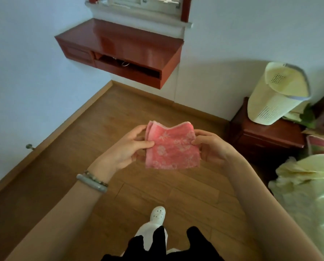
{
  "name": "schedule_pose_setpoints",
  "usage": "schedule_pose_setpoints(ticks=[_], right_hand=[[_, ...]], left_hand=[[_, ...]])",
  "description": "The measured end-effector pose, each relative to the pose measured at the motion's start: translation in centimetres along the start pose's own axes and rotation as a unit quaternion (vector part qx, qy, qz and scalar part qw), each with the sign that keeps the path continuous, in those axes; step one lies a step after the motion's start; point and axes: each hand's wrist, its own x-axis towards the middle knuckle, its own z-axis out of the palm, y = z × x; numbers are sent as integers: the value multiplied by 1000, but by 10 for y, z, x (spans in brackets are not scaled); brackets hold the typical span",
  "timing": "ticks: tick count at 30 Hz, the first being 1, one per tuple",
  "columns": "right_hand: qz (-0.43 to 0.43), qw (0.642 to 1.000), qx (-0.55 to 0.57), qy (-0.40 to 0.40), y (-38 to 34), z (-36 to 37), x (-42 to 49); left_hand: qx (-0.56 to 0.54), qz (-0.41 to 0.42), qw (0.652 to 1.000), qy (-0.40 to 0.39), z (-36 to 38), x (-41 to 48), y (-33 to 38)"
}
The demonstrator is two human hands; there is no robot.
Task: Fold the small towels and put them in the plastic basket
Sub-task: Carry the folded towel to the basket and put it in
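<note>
Head view. The person is holding a pink towel (173, 147) in the air in front of the body, above the wooden floor (104, 129). The towel is folded into a small square, with several layers showing at its upper left corner.

The left hand (127, 147) is pinching the towel's left edge, the thumb lying across the front face and the fingers curling behind the cloth. The right hand (212, 147) is pinching the right edge, the thumb tip pressing on the front and the fingers bending behind.

Two bracelets (92, 182) are sitting on the left wrist.

The plastic basket (276, 93), pale yellow and perforated, is standing on a dark red nightstand (261, 136) against the wall at right, well apart from the towel.

A red wall shelf (119, 51) is hanging at upper left. Yellow bedding (308, 185) is lying at the right edge.
</note>
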Motion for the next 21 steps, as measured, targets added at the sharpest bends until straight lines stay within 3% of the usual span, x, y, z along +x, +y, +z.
schedule_pose_setpoints(ticks=[14,21], right_hand=[[-72,975,142,156,-61,-129,42],[-69,970,150,180,-95,-210,70]], left_hand=[[58,-57,979,-185,63,206,87],[66,-56,972,-217,114,298,113]])
